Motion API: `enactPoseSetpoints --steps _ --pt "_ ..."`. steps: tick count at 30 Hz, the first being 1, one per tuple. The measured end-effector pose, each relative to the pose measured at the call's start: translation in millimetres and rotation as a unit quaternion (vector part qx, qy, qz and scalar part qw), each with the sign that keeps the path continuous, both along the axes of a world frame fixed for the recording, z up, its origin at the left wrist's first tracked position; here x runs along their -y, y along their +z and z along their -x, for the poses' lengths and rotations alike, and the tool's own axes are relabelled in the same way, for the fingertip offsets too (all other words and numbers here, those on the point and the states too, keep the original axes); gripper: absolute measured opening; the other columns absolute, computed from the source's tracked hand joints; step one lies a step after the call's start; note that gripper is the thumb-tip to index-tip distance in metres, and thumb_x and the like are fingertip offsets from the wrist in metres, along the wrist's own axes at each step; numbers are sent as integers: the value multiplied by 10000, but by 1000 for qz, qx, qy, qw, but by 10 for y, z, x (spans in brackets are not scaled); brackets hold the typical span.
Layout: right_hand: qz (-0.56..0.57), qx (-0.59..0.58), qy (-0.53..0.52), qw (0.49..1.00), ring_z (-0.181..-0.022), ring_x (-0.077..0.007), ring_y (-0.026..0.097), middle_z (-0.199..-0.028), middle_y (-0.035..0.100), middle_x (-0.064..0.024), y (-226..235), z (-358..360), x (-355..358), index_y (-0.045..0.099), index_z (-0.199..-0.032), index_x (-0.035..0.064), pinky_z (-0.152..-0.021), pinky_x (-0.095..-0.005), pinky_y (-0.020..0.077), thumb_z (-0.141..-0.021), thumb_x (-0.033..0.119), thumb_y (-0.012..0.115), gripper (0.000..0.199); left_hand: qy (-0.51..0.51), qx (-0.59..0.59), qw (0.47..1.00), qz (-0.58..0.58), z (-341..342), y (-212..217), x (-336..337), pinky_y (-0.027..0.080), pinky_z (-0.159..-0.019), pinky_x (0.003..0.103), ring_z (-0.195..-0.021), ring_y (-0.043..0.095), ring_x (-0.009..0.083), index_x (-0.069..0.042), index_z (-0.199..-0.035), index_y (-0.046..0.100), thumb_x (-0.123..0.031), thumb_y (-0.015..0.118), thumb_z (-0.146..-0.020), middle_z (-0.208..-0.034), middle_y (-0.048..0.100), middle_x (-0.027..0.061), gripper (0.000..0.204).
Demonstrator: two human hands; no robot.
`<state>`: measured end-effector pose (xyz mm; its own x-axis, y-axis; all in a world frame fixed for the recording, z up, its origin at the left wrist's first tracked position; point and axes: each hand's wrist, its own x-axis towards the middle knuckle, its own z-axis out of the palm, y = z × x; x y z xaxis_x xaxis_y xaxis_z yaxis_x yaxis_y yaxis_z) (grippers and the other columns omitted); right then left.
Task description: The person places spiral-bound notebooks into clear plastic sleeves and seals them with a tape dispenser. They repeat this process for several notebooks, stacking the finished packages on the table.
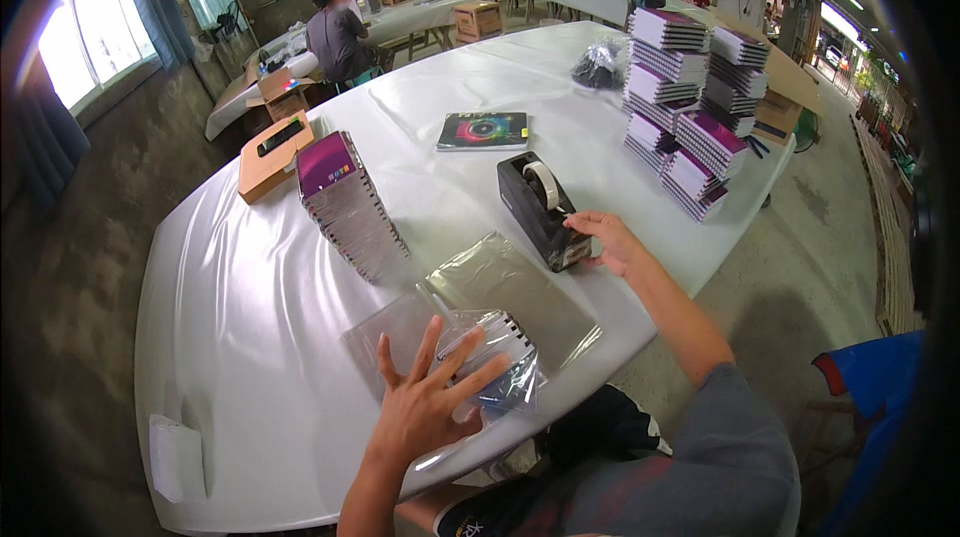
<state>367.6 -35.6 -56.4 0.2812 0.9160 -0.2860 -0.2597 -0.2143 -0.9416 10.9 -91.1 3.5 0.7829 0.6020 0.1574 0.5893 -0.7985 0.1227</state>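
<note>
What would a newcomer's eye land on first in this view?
Likely the tall stacks of spiral-bound, white-paged notebooks, some purple-covered, toward the far right of the white-covered table. Next, perhaps, the black tape dispenser with a pale tape roll, right of the table's middle, with the right grip at its near end. Closer in, the left grip spreads across a spiral-bound notebook under clear plastic film.
</note>
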Motion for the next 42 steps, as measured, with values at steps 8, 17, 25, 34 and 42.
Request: enactPoseSetpoints --steps 8,17,25,34,42 --pt "-74 280 -56 955 -911 -202 561 -1001 601 -28 -153 28 287 708 -817 83 -779 -497 429 -825 237 700 155 -6 -16 1000 -4 -26 -16 -19 -145 -1070 618 -1434 84 333 -484 -1281 493 -343 774 -591 -1466 377 -64 759" --pt "-63 276 347 894 -567 -104 562 -694 664 -55 1009 773 496 474 -1314 95 -559 -276 448 -816 117 676 538 -8 -39 999 0 22 -8 -5 -137 -1065 631 -1431 36 358 -507 -1303 447 -362 791 -578 -1480 345 -58 816" --pt "-122 392 514 753 -671 -238 656 -741 672 -138 1129 1373 162 144 -1483 112 -646 -325 495 -769 154 708 911 -30 -26 999 -12 15 33 -9 -155 -1056 628 -1431 23 361 -508 -1298 454 -372 804 -553 -1492 326 -62 835" --pt "-163 572 473 650 -960 -349 592 -1021 613 -177 1278 1115 243 276 -1445 157 -777 -394 480 -673 162 771 917 -29 -11 999 39 27 106 -5 -177 -1053 612 -1434 26 361 -503 -1289 474 -324 833 -519 -1490 334 -64 869" --pt "-561 493 249 616 -1097 -239 522 -1229 561 -52 551 1114 656 717 -994 242 -920 -392 370 -644 88 745 383 -1 132 990 56 -74 -132 12 -53 -1045 654 -1430 111 348 -368 -1115 658 -306 799 -652 -1456 390 -34 488"
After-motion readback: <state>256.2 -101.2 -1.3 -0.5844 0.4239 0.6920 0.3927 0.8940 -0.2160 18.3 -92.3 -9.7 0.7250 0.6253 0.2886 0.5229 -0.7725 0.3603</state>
